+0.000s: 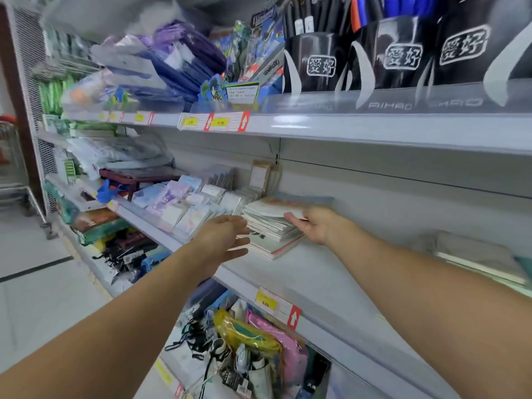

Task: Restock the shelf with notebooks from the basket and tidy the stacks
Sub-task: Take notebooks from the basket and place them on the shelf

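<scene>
On the middle shelf point(331, 272), near its front edge: notebook stack point(273, 226) overhangs unevenly.
Right hand point(313, 224) grips the stack's right side; left hand point(227, 237), fingers straight, steadies its left. Splayed lower notebooks could slide off the front.

Stack of notebooks point(273, 226): lower left corner hidden behind left hand point(221, 240), cover print unreadable (motion blur). Right of the stack, grey flat items point(478, 257) smeared, cut by frame edge. Right hand point(313, 224) fingertips tucked into the stack, unseen.
</scene>
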Demonstrator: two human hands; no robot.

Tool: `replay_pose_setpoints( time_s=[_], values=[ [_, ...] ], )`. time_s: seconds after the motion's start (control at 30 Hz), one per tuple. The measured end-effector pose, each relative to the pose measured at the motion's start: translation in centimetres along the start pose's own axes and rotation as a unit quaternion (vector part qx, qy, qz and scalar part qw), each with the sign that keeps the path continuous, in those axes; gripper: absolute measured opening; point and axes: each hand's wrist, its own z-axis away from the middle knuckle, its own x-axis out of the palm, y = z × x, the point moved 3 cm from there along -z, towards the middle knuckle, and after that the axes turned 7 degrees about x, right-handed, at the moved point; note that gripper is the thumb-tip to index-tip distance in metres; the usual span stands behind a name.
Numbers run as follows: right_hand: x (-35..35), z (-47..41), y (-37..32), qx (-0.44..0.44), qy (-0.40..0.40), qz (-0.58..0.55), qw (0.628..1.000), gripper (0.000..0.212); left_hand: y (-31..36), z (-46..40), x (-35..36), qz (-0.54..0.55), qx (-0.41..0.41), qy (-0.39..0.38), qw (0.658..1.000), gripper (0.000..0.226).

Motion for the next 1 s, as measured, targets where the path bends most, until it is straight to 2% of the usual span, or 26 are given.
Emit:
replay_pose_setpoints(
  time_s=[0.13, 0.2, 0.3, 0.33, 0.43, 0.5, 0.53, 0.6, 0.63, 0.67, 0.7, 0.77, 0.83, 0.9, 0.93, 1.0],
  values=[
    [1.1, -3.1, 0.7, 0.005, -0.001, 0.186, 0.983, 0.03, -1.0, -1.8, -0.2, -0.028, -0.007, -0.019, 0.999, 0.016],
    [1.2, -4.2, 0.8, -0.026, 0.015, 0.269, 0.963, 0.016, -1.4, -2.3, -0.2, -0.038, -0.008, -0.023, 0.999, 0.016],
    [1.0, -5.2, 0.8, -0.074, 0.057, 0.378, 0.921, 0.009, -2.1, -2.6, -0.2, -0.037, -0.012, -0.016, 0.999, 0.016],
    [0.9, -5.2, 0.8, -0.094, 0.064, 0.422, 0.9, 0.009, -2.3, -2.6, -0.2, -0.039, -0.012, -0.017, 0.999, 0.015],
    [0.8, -5.2, 0.8, -0.154, 0.055, 0.544, 0.823, 0.031, -2.8, -2.5, -0.1, -0.059, -0.013, -0.023, 0.998, 0.011],
    [1.0, -4.5, 0.8, -0.174, 0.049, 0.602, 0.778, 0.034, -3.0, -2.5, -0.3, -0.064, -0.012, -0.02, 0.998, 0.011],
    [1.0, -4.2, 0.8, -0.177, 0.064, 0.639, 0.746, 0.033, -3.1, -2.5, -0.3, -0.065, -0.012, -0.018, 0.998, 0.011],
    [1.6, -3.2, 1.1, -0.198, 0.077, 0.74, 0.638, 0.033, -3.2, -2.5, -0.5, -0.072, -0.008, -0.014, 0.997, 0.011],
    [1.6, -3.1, 1.2, -0.196, 0.077, 0.775, 0.596, 0.033, -3.3, -2.4, -0.6, -0.078, -0.005, -0.011, 0.997, 0.012],
    [1.6, -3.3, 1.2, -0.188, 0.074, 0.795, 0.572, 0.033, -3.3, -2.3, -0.7, -0.086, -0.004, -0.009, 0.996, 0.012],
    [1.6, -3.3, 1.2, -0.177, 0.077, 0.802, 0.565, 0.032, -3.5, -2.2, -0.8, -0.093, -0.003, -0.007, 0.996, 0.013],
    [1.4, -2.8, 1.2, -0.186, 0.103, 0.757, 0.618, 0.031, -3.9, -1.7, -1.2, -0.107, -0.003, -0.006, 0.994, 0.012],
    [1.4, -1.8, 1.5, -0.213, 0.124, 0.719, 0.65, 0.043, -4.7, -0.6, -1.6, -0.111, 0.0, -0.003, 0.994, 0.011],
    [1.1, 0.8, 2.6, -0.287, 0.128, 0.64, 0.701, 0.055, -6.2, 1.2, -2.1, -0.1, 0.01, 0.002, 0.995, 0.012],
    [0.9, 2.8, 3.8, -0.335, 0.111, 0.583, 0.731, 0.054, -7.3, 2.5, -2.6, -0.098, 0.018, 0.003, 0.995, 0.011],
    [-0.3, 7.3, 8.2, -0.408, 0.045, 0.475, 0.778, 0.039, -10.9, 5.9, -3.8, -0.112, 0.017, -0.002, 0.994, 0.01]
  ],
)
